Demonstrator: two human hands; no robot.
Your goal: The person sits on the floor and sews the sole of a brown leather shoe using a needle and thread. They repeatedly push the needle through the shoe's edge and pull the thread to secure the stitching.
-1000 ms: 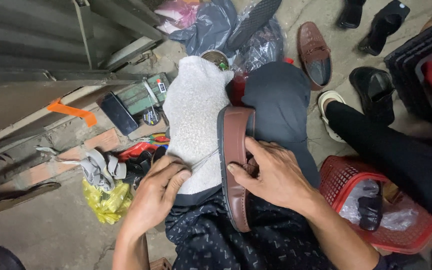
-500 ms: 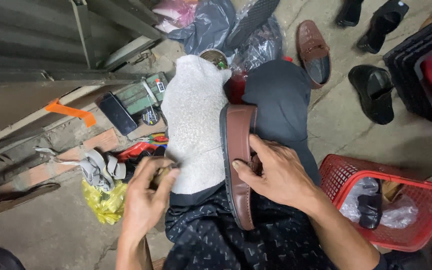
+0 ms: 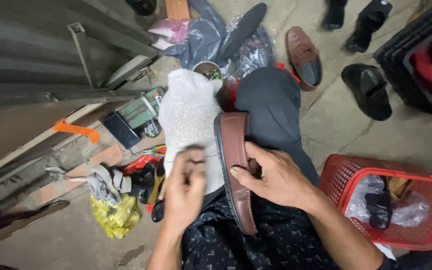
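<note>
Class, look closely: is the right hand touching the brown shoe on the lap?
Touching. The head view shows the right hand gripping the brown shoe, thumb across its side.

Shoe (image 3: 236, 165): brown leather loafer, dark sole edge, lying lengthwise on lap, tipped on its side, toe pointing away. Rests against white fleecy cloth (image 3: 188, 120) draped over left knee. Thin thread (image 3: 211, 156) runs taut from shoe edge leftward across cloth.
</note>
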